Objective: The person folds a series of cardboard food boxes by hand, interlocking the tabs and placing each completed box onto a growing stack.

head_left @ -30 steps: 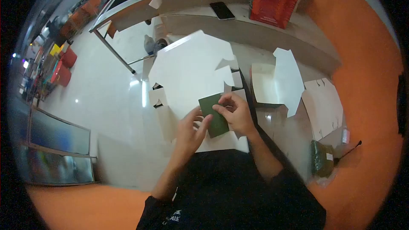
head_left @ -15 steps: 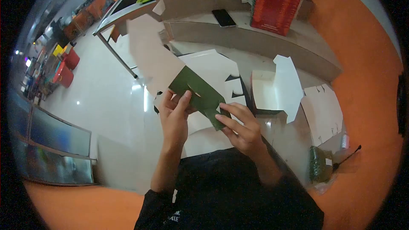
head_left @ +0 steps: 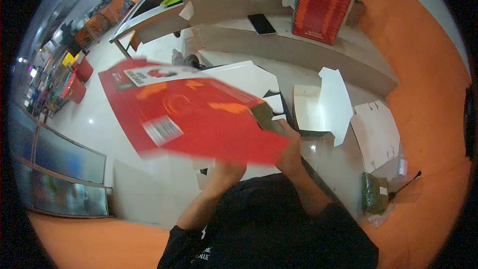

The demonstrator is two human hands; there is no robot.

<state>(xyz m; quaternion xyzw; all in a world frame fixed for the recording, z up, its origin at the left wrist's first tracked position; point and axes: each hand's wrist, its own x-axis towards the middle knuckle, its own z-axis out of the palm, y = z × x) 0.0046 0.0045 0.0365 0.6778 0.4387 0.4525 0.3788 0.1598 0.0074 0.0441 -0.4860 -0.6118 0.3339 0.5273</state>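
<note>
The right hand's fingers curl round the right end of the red printed carton blank, closed on its edge by the narrow green flap. The left hand is beneath the near edge; its fingers are hidden by the card, so I cannot tell whether they grip. From there the blank spreads up and leftward of the fingers, tilted, its printed face with the barcode showing, its outline blurred.

The surest hold, I judge, is close to the creases: fingers pressing along the fold line rather than mid-panel, the long free end supported so it does not whip or kink, and the green flap kept square to its neighbour.

Just beyond the fingers lies a white-faced carton blank, partly covered by the red one. Right of the right fingers stands an open white-lined carton, and farther right a flat card piece. Well beyond the fingers, on the ledge, are a phone and a red carton stack.
</note>
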